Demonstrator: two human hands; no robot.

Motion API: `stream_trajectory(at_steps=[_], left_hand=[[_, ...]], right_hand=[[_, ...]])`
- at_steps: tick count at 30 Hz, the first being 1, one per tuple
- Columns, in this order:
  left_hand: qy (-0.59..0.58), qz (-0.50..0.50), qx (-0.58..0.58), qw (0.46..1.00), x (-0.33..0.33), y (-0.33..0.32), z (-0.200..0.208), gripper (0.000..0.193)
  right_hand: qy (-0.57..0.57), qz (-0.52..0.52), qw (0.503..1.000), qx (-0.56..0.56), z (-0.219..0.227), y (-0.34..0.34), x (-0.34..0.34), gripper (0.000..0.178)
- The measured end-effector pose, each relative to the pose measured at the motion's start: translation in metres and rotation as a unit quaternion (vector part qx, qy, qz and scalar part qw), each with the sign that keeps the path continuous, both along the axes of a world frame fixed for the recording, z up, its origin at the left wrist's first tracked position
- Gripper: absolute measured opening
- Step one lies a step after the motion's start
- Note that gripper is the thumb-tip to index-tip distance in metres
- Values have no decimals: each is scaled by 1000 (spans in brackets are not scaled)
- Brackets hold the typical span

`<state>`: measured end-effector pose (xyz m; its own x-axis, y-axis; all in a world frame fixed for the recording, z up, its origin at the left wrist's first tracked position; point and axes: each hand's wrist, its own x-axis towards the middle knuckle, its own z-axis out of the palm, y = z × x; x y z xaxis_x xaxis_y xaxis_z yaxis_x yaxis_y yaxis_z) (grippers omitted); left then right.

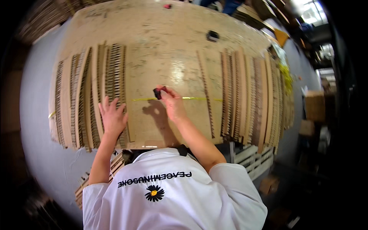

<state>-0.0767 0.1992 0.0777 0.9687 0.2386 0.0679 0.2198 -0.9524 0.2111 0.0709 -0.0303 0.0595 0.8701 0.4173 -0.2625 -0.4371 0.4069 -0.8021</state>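
My left hand [113, 118] rests with its fingers spread on the right part of a row of brown corrugated cardboard strips [96, 84]. Between the thumb and fingers of my right hand [174, 105] is a small black and red object [158, 93], held above the middle of the table; its kind is not clear. Below it, a thin yellow strap [195, 98] runs crosswise over the tabletop. To the right stands a second row of cardboard strips [240, 96], with one single strip [206, 94] lying apart on its left side.
The tan, scuffed table [145, 27] carries a small black box-like thing [212, 36] and a small red object [167, 6] toward the far edge. Yellow strapping [285, 78] hangs at the right edge. Cardboard boxes [315, 106] and a white slatted crate [251, 160] stand nearby.
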Motion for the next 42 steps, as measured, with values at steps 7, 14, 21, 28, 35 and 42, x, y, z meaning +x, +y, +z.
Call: stream_trajectory(at_steps=[7,14,21,28,35,42], left_hand=[[21,-119,-350,929,82,-104,-22,45],[113,18,-578,808,155,-271,-77,62],[-2,161,-656,737,161,-260,-75,69],[-1,137,-312,940,144,-272,-51,67],[37,186,-214,958,109,-224,-43,60],[-53,163,-149,974,89,-168,-73,53]], right_hand=[[-241,-238,866,-368,62,-250,28,25],[-64,-215,946,-232,37,-318,66,47],[-30,-138,988,-64,41,-259,40,51],[23,-177,983,-30,-17,-276,88,23],[52,-103,992,-49,-31,-220,57,31],[23,-141,984,-105,-16,-244,69,39]])
